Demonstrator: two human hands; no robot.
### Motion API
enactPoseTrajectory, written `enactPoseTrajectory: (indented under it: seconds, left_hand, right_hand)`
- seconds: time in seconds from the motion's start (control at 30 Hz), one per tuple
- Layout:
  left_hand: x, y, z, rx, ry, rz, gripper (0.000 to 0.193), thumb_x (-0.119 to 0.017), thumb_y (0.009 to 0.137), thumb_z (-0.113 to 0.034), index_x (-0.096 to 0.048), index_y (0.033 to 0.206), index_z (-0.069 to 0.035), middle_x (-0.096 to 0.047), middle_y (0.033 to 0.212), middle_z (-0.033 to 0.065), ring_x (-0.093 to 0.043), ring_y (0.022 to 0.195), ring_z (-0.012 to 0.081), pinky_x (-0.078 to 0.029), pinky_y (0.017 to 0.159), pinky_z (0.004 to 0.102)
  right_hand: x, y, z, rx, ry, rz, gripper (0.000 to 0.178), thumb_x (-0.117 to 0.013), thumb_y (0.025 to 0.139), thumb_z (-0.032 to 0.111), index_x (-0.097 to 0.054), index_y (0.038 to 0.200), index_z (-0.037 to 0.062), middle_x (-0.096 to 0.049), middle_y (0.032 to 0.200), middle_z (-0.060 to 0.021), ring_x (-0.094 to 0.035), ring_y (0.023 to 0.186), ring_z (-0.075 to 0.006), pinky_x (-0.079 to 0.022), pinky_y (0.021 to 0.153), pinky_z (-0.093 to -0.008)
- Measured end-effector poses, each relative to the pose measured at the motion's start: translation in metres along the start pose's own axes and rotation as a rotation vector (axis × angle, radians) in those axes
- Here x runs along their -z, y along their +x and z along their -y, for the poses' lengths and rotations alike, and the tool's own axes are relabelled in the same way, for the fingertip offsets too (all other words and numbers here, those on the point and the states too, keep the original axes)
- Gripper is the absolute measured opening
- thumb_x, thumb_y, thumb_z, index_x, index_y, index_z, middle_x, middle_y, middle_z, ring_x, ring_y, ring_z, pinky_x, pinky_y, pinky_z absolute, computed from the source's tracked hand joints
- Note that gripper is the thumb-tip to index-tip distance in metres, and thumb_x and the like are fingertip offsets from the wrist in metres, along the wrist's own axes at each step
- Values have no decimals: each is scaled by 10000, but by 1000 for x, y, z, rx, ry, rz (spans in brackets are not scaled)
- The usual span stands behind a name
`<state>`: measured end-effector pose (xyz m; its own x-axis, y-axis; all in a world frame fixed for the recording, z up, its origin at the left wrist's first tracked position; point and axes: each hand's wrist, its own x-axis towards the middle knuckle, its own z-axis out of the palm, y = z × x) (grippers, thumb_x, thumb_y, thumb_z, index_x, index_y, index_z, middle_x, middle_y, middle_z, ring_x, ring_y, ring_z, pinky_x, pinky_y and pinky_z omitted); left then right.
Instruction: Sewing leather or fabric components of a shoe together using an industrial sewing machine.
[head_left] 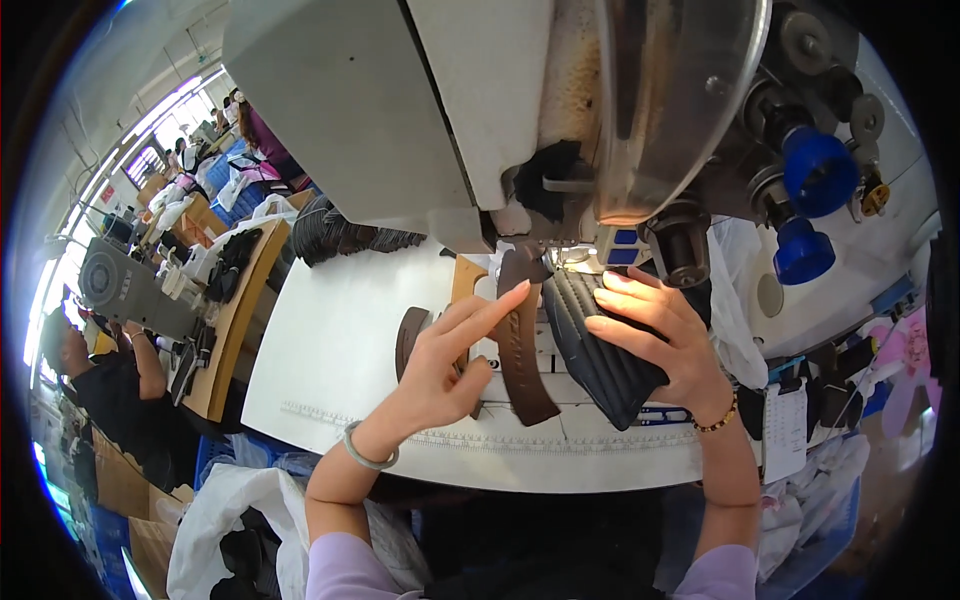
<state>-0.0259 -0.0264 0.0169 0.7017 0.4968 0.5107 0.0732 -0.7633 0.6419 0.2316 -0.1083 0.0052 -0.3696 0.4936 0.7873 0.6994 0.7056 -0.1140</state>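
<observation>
My left hand (442, 362) reaches in over the white table (340, 350), its index finger stretched out with the tip against a brown curved strip (522, 372). That strip's far end lies near the needle area of the sewing machine (350, 110). To its right, a black ribbed, padded piece (600, 365) lies at a slant, its far end close to the machine head. My right hand (668, 335) rests on this piece with fingers spread. A second brown curved piece (408, 340) lies left of my left hand, partly hidden by it.
A stack of black pieces (345, 235) sits at the table's far left. Blue knobs (818, 172) stick out from the machine on the right. A ruler strip (480, 438) runs along the front edge. Left of the table, a person (120, 390) sits at another machine (130, 285).
</observation>
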Motion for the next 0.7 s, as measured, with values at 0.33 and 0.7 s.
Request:
enactPoseTrajectory:
  seconds: [0.33, 0.7]
  left_hand:
    - [-16, 2, 24, -754, 924, -467, 376, -848, 600, -39, -764, 964, -86, -494, 888, 22, -511, 748, 160, -455, 604, 295]
    - [-18, 17, 9, -690, 692, -183, 326, -659, 756, 5, -693, 1077, 56, -649, 1127, 153, -647, 1067, 307, -571, 949, 431]
  right_hand:
    - [-15, -11, -3, -3, 0, -49, 473, -704, 724, 67, -677, 1192, 131, -612, 1239, -55, -552, 1217, -241, -416, 1090, -452]
    - [-15, -14, -4, 21, -19, -61, 368, -628, 822, 101, -685, 1184, 136, -615, 1228, -47, -558, 1204, -226, -421, 1094, -456]
